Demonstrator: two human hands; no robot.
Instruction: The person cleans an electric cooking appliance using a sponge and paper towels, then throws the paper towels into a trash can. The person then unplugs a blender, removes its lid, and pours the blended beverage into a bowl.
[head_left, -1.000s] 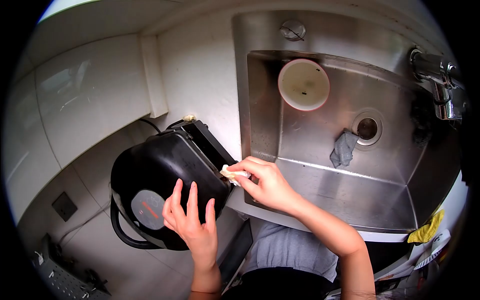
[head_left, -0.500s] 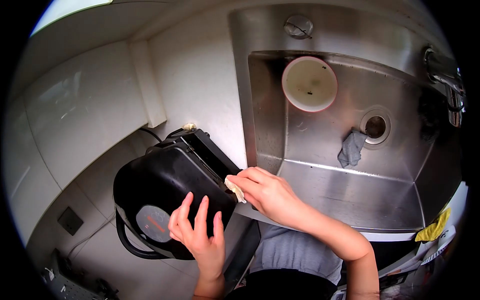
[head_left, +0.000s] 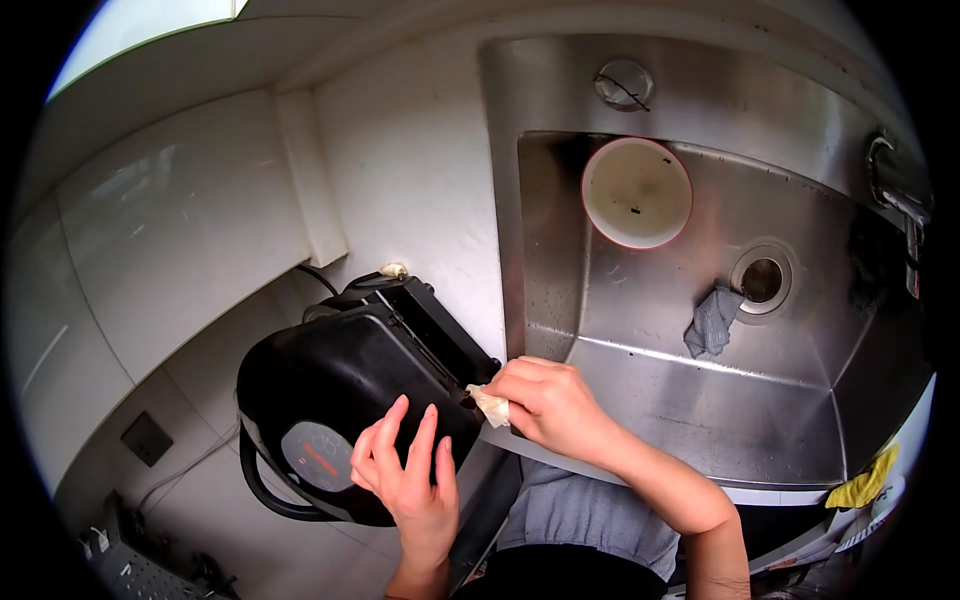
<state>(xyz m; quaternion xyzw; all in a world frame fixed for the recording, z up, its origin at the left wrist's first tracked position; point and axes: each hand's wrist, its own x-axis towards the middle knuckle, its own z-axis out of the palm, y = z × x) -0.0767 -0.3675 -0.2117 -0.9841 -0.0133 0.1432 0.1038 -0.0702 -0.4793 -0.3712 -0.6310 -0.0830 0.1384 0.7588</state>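
A black kitchen appliance with a rounded lid [head_left: 340, 370], probably a rice cooker, sits at the counter's edge left of the sink. It has a grey control panel and a curved carrying handle [head_left: 262, 480]. My left hand [head_left: 410, 480] rests against the lid beside the panel, fingers spread and nothing in them. Pinched in my right hand [head_left: 550, 405] is a crumpled, pale yellowish tissue [head_left: 490, 406], pressed to the appliance's near right corner by the hinge side. My fingertips partly cover the tissue.
In the steel sink [head_left: 700, 400] are a red-rimmed white bowl [head_left: 637, 195] holding cloudy water and a grey cloth [head_left: 713, 322] by the drain [head_left: 762, 280]. Another crumpled tissue [head_left: 394, 270] lies behind the appliance. A faucet [head_left: 895, 195] stands at right; a yellow cloth [head_left: 862, 482] hangs at the front edge.
The view has shifted slightly, moving everything a little down and right. My right hand has turned a little at the corner, and more of the tissue shows. My left hand keeps its place on the lid.
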